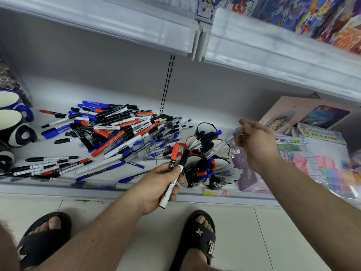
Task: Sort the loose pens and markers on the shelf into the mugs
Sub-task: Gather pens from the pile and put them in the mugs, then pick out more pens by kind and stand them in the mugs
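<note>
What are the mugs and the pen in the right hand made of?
Mugs: likely glazed ceramic, with glossy black walls, pale insides and thick rims. Pen in the right hand: looks like clear plastic; its barrel is see-through with printed lettering. Neither is certain from sight alone.

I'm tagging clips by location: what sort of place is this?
Probably a stationery or toy shop: white slotted metal retail shelving, a yellow price tag on the shelf edge, and packaged colourful stationery sets beside the heap of loose pens and markers.
</note>
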{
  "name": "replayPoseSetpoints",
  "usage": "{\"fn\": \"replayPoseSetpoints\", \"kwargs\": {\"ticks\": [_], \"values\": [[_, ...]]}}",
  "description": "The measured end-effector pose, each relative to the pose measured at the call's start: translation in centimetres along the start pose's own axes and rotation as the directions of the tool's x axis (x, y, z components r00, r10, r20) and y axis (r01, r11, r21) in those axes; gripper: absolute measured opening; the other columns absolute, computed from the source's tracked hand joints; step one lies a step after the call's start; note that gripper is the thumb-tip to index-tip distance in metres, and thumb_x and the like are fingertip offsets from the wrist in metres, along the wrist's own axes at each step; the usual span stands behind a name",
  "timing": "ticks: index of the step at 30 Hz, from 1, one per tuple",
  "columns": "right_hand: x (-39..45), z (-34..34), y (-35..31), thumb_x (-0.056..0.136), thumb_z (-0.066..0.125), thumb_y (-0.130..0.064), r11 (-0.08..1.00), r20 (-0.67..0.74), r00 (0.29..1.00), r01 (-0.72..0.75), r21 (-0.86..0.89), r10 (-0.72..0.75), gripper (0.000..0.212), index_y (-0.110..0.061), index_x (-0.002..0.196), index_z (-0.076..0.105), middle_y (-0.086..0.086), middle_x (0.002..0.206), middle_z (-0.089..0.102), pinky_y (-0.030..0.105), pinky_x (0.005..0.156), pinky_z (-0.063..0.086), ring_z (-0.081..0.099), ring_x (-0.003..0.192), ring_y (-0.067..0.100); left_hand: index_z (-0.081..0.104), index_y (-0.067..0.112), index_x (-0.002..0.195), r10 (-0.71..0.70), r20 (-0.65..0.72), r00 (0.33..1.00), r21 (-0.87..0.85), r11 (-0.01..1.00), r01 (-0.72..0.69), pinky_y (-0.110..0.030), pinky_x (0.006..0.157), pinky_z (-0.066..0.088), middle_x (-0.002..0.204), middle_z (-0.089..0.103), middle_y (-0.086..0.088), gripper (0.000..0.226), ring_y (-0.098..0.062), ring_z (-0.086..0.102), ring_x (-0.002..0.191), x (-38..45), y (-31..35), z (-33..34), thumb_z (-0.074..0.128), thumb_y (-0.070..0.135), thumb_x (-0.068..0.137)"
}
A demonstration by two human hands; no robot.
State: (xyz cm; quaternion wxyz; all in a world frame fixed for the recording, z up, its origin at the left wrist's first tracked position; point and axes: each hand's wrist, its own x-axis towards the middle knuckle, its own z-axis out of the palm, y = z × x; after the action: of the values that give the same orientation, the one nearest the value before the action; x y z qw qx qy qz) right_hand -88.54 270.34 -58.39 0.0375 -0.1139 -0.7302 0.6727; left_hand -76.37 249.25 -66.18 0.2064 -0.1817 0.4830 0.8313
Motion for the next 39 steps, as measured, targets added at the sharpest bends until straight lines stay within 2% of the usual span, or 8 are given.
{"fn": "replayPoseSetpoints", "kwargs": {"ticks": [7,12,19,24,28,30,35,39], "values": [[0.9,-6.1,4.7,0.097,0.055,-0.009,0.836,-0.048,0.967,0.193,-0.514,-0.252,0.017,-0.017,0.107,0.066,0.008,0.095,0.072,0.04,0.087,0.056,0.068,0.087,0.026,0.066,0.012,0.103,-0.009,0.007,1.0,-0.079,0.997,0.009,-0.029,0.052,0.051,0.086,0.071,-0.009,0.012,-0.018,0.06,0.058,1.2,-1.3,1.2,0.056,0.018,0.098],[0.6,-7.5,8.2,0.095,0.059,-0.012,0.619,0.061,0.961,0.221,-0.754,-0.27,0.019,-0.014,0.11,0.07,0.004,0.091,0.073,0.007,0.067,0.041,0.064,0.079,0.018,0.065,0.01,0.11,-0.04,-0.01,0.999,-0.096,0.995,0.038,-0.035,0.06,0.054,0.098,0.074,-0.011,0.017,-0.018,0.065,0.064,1.8,-2.1,1.8,0.055,0.018,0.098],[2.0,-6.4,11.5,0.09,0.067,-0.027,0.167,0.397,0.912,0.409,-0.897,-0.102,0.014,-0.022,0.096,0.079,0.006,0.093,0.066,0.027,0.075,0.047,0.063,0.091,0.027,0.066,0.008,0.114,-0.045,-0.011,0.999,-0.119,0.992,0.044,-0.034,0.06,0.052,0.098,0.073,-0.011,0.021,-0.019,0.064,0.067,1.7,-2.1,1.6,0.056,0.015,0.097],[2.8,-5.0,11.1,0.093,0.059,-0.026,0.103,0.35,0.935,0.343,-0.934,0.061,0.02,-0.018,0.089,0.077,0.0,0.073,0.06,0.021,0.062,0.038,0.054,0.069,0.02,0.067,0.009,0.111,-0.034,0.001,0.999,-0.094,0.995,0.034,-0.034,0.06,0.053,0.097,0.073,-0.009,0.019,-0.017,0.065,0.067,1.6,-2.1,1.3,0.058,0.016,0.096],[2.5,-4.3,10.2,0.091,0.054,-0.022,0.075,0.305,0.941,0.297,-0.952,0.147,0.024,-0.019,0.097,0.076,0.006,0.092,0.073,0.024,0.067,0.048,0.064,0.08,0.026,0.066,0.006,0.113,-0.04,0.009,0.999,-0.073,0.996,0.041,-0.034,0.06,0.053,0.096,0.073,-0.009,0.021,-0.017,0.066,0.067,1.5,-2.1,1.2,0.06,0.015,0.094],[1.7,-3.6,9.0,0.088,0.053,-0.016,0.147,0.284,0.955,0.269,-0.952,0.09,0.028,-0.02,0.105,0.076,0.004,0.107,0.073,0.026,0.079,0.051,0.067,0.095,0.026,0.067,0.006,0.112,-0.046,0.019,0.999,-0.068,0.997,0.047,-0.034,0.061,0.053,0.096,0.074,-0.009,0.021,-0.017,0.066,0.067,1.4,-2.0,1.2,0.06,0.014,0.094],[-3.0,0.8,4.6,0.085,0.068,-0.009,0.878,0.323,0.926,-0.018,-0.479,0.196,0.015,-0.02,0.091,0.076,-0.009,0.07,0.065,0.021,0.059,0.04,0.057,0.065,0.011,0.067,0.007,0.109,-0.045,0.043,0.998,-0.061,0.997,0.048,-0.031,0.059,0.05,0.093,0.073,-0.009,0.017,-0.018,0.061,0.066,1.1,-2.0,1.2,0.059,0.015,0.095],[-5.5,3.3,2.7,0.09,0.069,-0.019,0.89,0.527,0.825,0.067,-0.45,0.204,0.007,-0.023,0.087,0.073,-0.016,0.063,0.064,0.012,0.052,0.041,0.054,0.055,-0.005,0.069,0.01,0.102,-0.047,0.022,0.999,0.145,0.988,0.043,-0.027,0.057,0.048,0.085,0.072,-0.003,0.013,-0.014,0.058,0.062,0.8,-2.1,1.6,0.057,0.014,0.098]]}}
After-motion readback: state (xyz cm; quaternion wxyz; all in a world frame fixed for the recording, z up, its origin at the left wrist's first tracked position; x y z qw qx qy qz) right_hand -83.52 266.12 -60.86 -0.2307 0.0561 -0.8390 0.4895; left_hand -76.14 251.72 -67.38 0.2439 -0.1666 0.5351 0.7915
